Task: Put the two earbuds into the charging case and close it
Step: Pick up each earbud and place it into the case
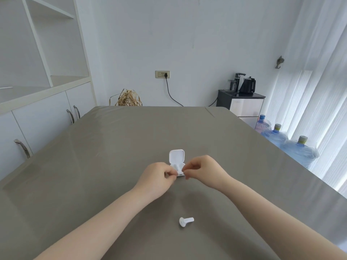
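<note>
Risk is a tip: your left hand (pixel 155 174) and right hand (pixel 201 168) both pinch the open charging case (pixel 176 160) on the table (pixel 112 147); uneven pressure may topple it. One earbud (pixel 185 221) lies loose near you; the second I cannot see clearly.

Grey-topped table (pixel 131 147); white built-in shelving cabinet (pixel 43 72); pale wall (pixel 187 44); white vertical blinds (pixel 319 109), daylit; blue water jugs (pixel 298 151).
</note>
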The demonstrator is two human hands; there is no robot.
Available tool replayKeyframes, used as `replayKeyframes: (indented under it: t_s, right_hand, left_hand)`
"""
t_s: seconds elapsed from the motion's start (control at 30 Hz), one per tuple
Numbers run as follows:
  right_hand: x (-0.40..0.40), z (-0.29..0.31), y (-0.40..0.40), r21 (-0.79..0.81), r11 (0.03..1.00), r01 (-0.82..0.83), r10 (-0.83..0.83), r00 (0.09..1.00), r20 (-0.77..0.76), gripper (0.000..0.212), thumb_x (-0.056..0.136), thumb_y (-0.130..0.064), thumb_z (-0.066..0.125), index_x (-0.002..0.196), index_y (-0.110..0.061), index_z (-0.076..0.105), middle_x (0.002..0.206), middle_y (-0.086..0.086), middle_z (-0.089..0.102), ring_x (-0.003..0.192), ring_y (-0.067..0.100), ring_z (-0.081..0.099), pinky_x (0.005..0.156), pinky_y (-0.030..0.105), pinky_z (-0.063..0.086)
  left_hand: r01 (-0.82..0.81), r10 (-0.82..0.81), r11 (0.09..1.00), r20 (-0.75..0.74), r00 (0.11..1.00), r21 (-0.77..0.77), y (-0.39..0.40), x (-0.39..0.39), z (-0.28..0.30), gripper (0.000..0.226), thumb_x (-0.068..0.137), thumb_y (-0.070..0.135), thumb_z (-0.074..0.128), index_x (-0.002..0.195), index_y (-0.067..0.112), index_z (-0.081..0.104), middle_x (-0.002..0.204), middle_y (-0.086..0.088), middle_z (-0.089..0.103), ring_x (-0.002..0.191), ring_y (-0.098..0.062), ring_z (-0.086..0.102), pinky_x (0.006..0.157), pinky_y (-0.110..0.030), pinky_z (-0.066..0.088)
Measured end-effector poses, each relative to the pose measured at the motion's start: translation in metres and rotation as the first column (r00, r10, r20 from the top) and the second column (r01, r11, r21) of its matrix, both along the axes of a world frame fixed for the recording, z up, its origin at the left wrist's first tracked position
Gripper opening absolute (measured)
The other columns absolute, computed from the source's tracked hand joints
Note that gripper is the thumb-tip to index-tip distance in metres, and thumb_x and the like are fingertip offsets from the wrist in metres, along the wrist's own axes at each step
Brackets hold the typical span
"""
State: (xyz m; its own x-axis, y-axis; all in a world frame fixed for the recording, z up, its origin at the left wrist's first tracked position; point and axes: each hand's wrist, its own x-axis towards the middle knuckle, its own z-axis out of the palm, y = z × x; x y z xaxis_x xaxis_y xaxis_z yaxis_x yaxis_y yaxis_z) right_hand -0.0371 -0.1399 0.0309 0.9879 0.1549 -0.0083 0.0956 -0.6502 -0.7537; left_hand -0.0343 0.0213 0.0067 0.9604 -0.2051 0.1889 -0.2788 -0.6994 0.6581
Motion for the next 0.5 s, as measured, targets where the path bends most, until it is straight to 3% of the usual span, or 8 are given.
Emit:
replayKeyframes:
  t_s: [0.07, 0.17, 0.3, 0.5]
  right_hand:
    - [-0.015, 0.0, -0.007, -0.034, 0.998, -0.06, 0.06, 0.998, -0.022, 0.013, 0.078, -0.016, 0.063, 0.083, -0.015, 0.075, 0.072, -0.011, 0.068, 0.071, 0.003, 0.061, 0.072, 0.017, 0.047]
    - [-0.03, -0.003, -0.011, -0.11, 0.98, -0.166, 0.157, 0.984, -0.081, 0.012, 0.077, -0.02, 0.067, 0.084, -0.018, 0.076, 0.062, -0.016, 0.064, 0.057, -0.009, 0.056, 0.057, 0.004, 0.041]
    - [-0.041, -0.007, -0.01, -0.195, 0.941, -0.277, 0.255, 0.958, -0.13, 0.013, 0.074, -0.026, 0.07, 0.084, -0.021, 0.075, 0.089, 0.001, 0.072, 0.073, 0.002, 0.057, 0.07, 0.015, 0.045]
    - [-0.048, -0.012, -0.007, -0.199, 0.916, -0.348, 0.32, 0.934, -0.158, 0.007, 0.071, -0.027, 0.073, 0.077, -0.026, 0.071, 0.08, -0.005, 0.066, 0.075, 0.006, 0.058, 0.076, 0.026, 0.05]
  left_hand:
    - [0.074, -0.072, 0.996, -0.043, 0.996, 0.056, 0.004, -0.02, 0.002, 0.017, 0.083, 0.021, 0.057, 0.082, 0.016, 0.074, 0.092, -0.001, 0.07, 0.091, -0.017, 0.06, 0.082, -0.033, 0.048]
    - [0.169, -0.162, 0.983, -0.101, 0.982, 0.069, 0.006, -0.043, 0.002, 0.015, 0.081, 0.029, 0.062, 0.084, 0.022, 0.075, 0.085, 0.013, 0.066, 0.093, -0.007, 0.059, 0.08, -0.021, 0.044]
    - [0.23, -0.217, 0.966, -0.106, 0.97, 0.12, 0.005, -0.054, -0.002, 0.02, 0.074, 0.041, 0.067, 0.086, 0.027, 0.073, 0.082, 0.018, 0.062, 0.095, -0.004, 0.052, 0.079, -0.017, 0.039]
    - [0.264, -0.247, 0.945, -0.112, 0.963, 0.191, 0.004, -0.06, -0.008, 0.03, 0.065, 0.05, 0.07, 0.085, 0.029, 0.07, 0.079, 0.018, 0.059, 0.085, -0.002, 0.046, 0.072, -0.017, 0.037]
